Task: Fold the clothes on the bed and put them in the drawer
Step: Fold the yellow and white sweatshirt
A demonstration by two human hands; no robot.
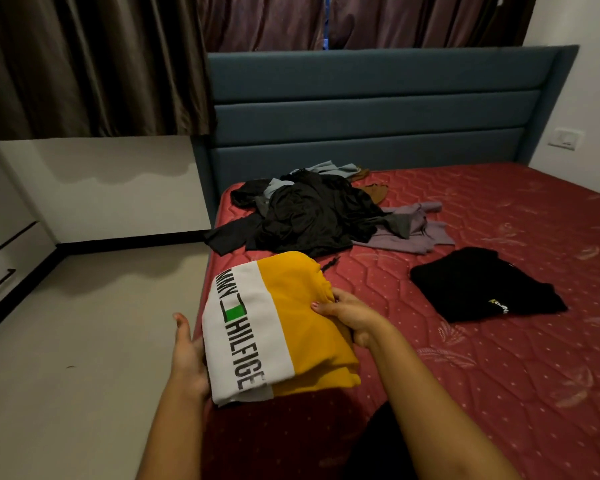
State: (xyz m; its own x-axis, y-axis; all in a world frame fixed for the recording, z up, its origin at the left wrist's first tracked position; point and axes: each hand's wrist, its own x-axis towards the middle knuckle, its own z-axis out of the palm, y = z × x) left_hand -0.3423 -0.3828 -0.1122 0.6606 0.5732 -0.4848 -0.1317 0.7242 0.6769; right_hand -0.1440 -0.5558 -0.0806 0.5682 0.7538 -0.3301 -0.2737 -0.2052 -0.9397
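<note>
Yellow-and-white folded sweatshirt [284,327], black lettering

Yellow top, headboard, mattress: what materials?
Yellow top: thick matte knit, probably cotton fleece, judging by bulky soft folds.
Headboard: matte blue fabric upholstery, padded in horizontal bands.
Mattress: red quilted fabric, slight sheen, stitched hexagons.

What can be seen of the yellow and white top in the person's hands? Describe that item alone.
The yellow and white top is folded into a thick, soft-looking bundle. A white band bears black lettering and a green square; the rest is mustard yellow. It is at the near left edge of the bed. The left hand meets its white side, fingers hidden; the right hand grips its yellow side.
</note>
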